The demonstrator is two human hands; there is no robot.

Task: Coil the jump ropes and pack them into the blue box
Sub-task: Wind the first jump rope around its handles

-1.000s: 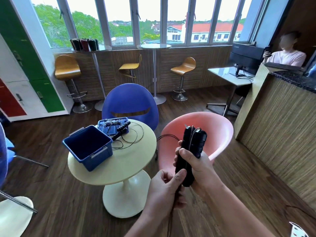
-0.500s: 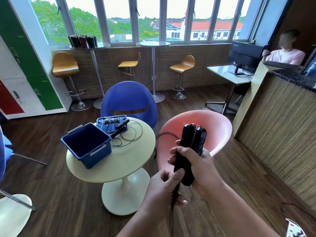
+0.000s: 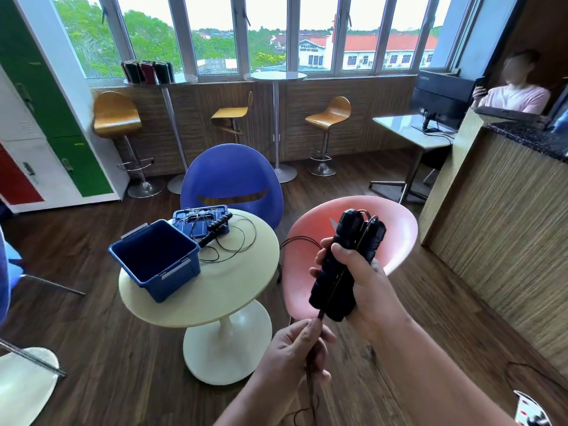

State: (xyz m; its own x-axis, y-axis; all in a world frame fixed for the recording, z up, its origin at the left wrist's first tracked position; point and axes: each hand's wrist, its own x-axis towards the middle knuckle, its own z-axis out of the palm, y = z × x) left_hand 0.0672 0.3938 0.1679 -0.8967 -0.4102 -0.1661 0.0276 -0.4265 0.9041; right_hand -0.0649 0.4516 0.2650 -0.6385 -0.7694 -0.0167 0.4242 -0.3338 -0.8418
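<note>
My right hand (image 3: pixel 362 281) grips the two black handles of a jump rope (image 3: pixel 350 259) side by side, held upright over the pink chair. Just below them, my left hand (image 3: pixel 298 348) pinches that rope's thin black cord, which hangs down past my wrist. The open blue box (image 3: pixel 153 256) stands empty on the round cream table (image 3: pixel 215 293), left of my hands. A second jump rope (image 3: pixel 218 229) lies behind the box, its black handles resting on the blue lid (image 3: pixel 196 216) and its cord spread in loose loops on the table.
A pink chair (image 3: pixel 396 229) is under my hands and a blue chair (image 3: pixel 230 176) stands behind the table. A wooden counter (image 3: pixel 498 229) runs along the right, with a seated person (image 3: pixel 516 93) behind it. Bar stools and tall tables line the windows.
My left hand has slid down the cord, away from the handles, pulling it taut. The right hand has kept its hold on the handles.
</note>
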